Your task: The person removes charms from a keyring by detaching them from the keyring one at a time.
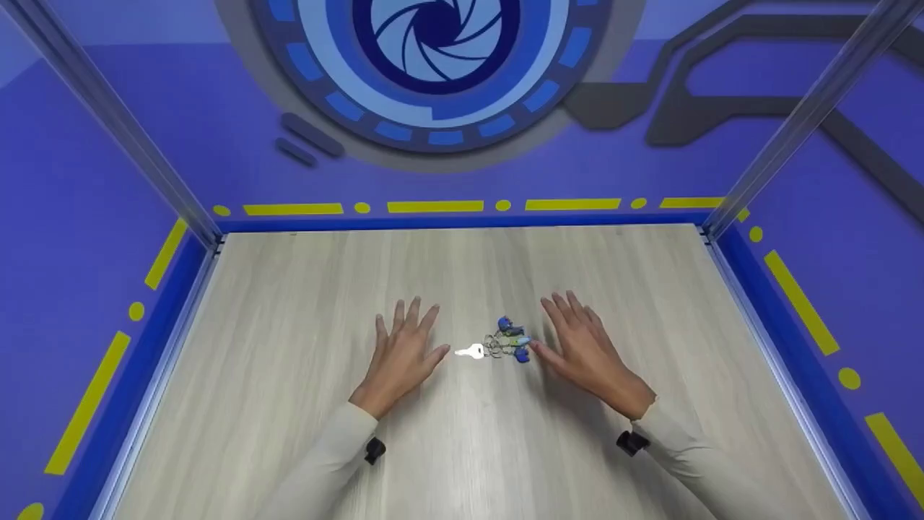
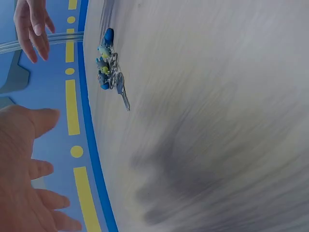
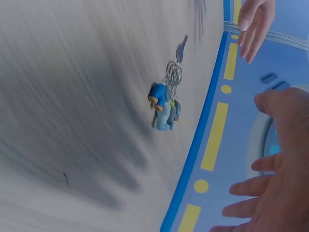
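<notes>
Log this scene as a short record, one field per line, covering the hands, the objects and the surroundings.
Left hand: left hand above the table, fingers spread, holding nothing
Right hand: right hand above the table, fingers extended, holding nothing
Object between them: key joined by metal rings to small figurine charms, mostly blue
Layout: key toward the left hand, charms toward the right
Surface: pale wood-grain table
Background: blue-purple wall with yellow dashes and dots
</notes>
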Demonstrator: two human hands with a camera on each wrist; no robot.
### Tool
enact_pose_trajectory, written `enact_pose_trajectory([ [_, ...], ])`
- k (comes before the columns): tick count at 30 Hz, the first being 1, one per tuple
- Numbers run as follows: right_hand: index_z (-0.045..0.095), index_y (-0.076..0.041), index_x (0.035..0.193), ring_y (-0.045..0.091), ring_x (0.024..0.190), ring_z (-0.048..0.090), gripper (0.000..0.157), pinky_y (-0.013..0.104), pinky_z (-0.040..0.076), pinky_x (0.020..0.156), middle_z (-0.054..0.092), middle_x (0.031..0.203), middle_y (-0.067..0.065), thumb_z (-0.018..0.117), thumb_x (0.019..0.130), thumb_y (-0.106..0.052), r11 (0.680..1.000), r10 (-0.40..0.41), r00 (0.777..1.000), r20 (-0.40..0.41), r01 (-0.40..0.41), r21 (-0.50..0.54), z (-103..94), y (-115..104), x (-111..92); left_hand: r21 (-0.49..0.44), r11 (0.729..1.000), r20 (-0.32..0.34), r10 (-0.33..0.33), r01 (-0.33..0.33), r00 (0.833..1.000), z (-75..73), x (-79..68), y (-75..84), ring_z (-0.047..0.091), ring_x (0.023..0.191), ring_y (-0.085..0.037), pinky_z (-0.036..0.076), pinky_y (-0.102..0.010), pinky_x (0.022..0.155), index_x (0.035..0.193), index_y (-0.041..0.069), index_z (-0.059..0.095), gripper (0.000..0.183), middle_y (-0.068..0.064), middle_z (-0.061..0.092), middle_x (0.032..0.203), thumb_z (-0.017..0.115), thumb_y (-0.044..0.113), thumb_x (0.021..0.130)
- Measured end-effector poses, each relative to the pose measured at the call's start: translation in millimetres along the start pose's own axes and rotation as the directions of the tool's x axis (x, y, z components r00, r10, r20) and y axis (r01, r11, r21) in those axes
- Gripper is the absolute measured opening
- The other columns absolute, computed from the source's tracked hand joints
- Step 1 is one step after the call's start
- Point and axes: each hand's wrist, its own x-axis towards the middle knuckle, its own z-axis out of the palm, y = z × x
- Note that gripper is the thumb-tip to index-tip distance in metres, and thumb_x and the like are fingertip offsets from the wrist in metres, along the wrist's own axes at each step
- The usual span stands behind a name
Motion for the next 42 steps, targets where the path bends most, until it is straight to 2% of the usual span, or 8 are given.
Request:
enact_pose_trajectory([
  [5, 0.064, 0.005, 0.145, 0.054, 0.146, 0.052, 0.06, 0.074, 0.042, 0.114, 0.062, 0.149, 0.031, 0.085, 0.098, -0.026, 0.995, -0.085, 0.991, -0.105, 0.09, 0.05, 13.0, -1, -2, -0.058, 0.996, -0.056, 0.067, -0.07, 0.996, 9.3, -6.4, 2.4, 0.062, 0.14, -0.045, 0.038, -0.075, 0.118, 0.142, -0.001, 0.07, 0.046, -0.027, 0.065, 0.148, 0.078, 0.024, 0.104],
  [10, 0.07, 0.006, 0.134, 0.052, 0.135, 0.061, 0.048, 0.073, 0.049, 0.108, 0.071, 0.135, 0.028, 0.086, 0.096, -0.017, 0.98, -0.151, 0.977, -0.153, 0.167, 0.104, 27.3, 0, -4, -0.076, 0.988, -0.087, 0.129, -0.136, 0.988, 22.5, -11.1, 5.8, 0.071, 0.126, -0.039, 0.052, -0.059, 0.111, 0.131, 0.0, 0.076, 0.035, -0.022, 0.074, 0.133, 0.082, 0.017, 0.101],
  [14, 0.072, 0.006, 0.13, 0.05, 0.129, 0.064, 0.043, 0.069, 0.051, 0.106, 0.074, 0.128, 0.024, 0.087, 0.094, -0.014, 0.968, -0.189, 0.967, -0.17, 0.213, 0.132, 37.6, 0, -3, -0.063, 0.983, -0.107, 0.164, -0.172, 0.981, 32.8, -13.1, 8.7, 0.071, 0.122, -0.034, 0.056, -0.049, 0.107, 0.129, 0.002, 0.077, 0.033, -0.017, 0.077, 0.127, 0.084, 0.018, 0.099],
  [21, 0.074, 0.005, 0.123, 0.047, 0.121, 0.067, 0.04, 0.063, 0.055, 0.103, 0.075, 0.119, 0.021, 0.091, 0.09, -0.008, 0.955, -0.225, 0.952, -0.209, 0.258, 0.147, 54.8, -3, -2, -0.077, 0.974, -0.138, 0.201, -0.212, 0.97, 47.8, -12.9, 14.6, 0.069, 0.119, -0.03, 0.058, -0.046, 0.102, 0.125, 0.003, 0.079, 0.03, -0.012, 0.076, 0.122, 0.084, 0.015, 0.098],
  [29, 0.076, 0.005, 0.118, 0.041, 0.109, 0.065, 0.036, 0.058, 0.057, 0.092, 0.072, 0.109, 0.019, 0.091, 0.086, -0.003, 0.944, -0.235, 0.939, -0.252, 0.282, 0.172, 70.2, -3, 2, -0.098, 0.948, -0.222, 0.276, -0.303, 0.935, 62.8, -4.9, 21.5, 0.069, 0.112, -0.03, 0.058, -0.044, 0.099, 0.118, 0.002, 0.08, 0.027, -0.011, 0.076, 0.115, 0.088, 0.01, 0.093],
  [36, 0.078, 0.003, 0.112, 0.038, 0.109, 0.063, 0.028, 0.056, 0.056, 0.094, 0.072, 0.111, 0.016, 0.09, 0.088, -0.004, 0.957, -0.195, 0.961, -0.198, 0.231, 0.176, 78.8, -7, 7, -0.174, 0.932, -0.275, 0.263, -0.317, 0.925, 77.2, 0.2, 20.6, 0.067, 0.113, -0.031, 0.057, -0.045, 0.101, 0.113, 0.001, 0.08, 0.026, -0.011, 0.075, 0.113, 0.088, 0.007, 0.09],
  [38, 0.078, 0.001, 0.112, 0.037, 0.11, 0.062, 0.027, 0.056, 0.055, 0.095, 0.071, 0.112, 0.015, 0.09, 0.089, -0.006, 0.96, -0.185, 0.967, -0.178, 0.216, 0.179, 80.3, -8, 8, -0.191, 0.922, -0.309, 0.269, -0.337, 0.912, 83.9, 2.7, 18.4, 0.066, 0.112, -0.031, 0.056, -0.044, 0.1, 0.111, 0.001, 0.08, 0.023, -0.01, 0.075, 0.111, 0.088, 0.007, 0.089],
  [42, 0.079, 0.0, 0.11, 0.037, 0.111, 0.06, 0.026, 0.057, 0.053, 0.095, 0.069, 0.11, 0.014, 0.091, 0.088, -0.008, 0.957, -0.187, 0.966, -0.178, 0.22, 0.187, 82.7, -9, 9, -0.199, 0.921, -0.326, 0.259, -0.334, 0.909, 89.6, 7.5, 20.6, 0.065, 0.109, -0.031, 0.055, -0.046, 0.097, 0.107, 0.003, 0.08, 0.02, -0.008, 0.076, 0.107, 0.088, 0.007, 0.088],
])
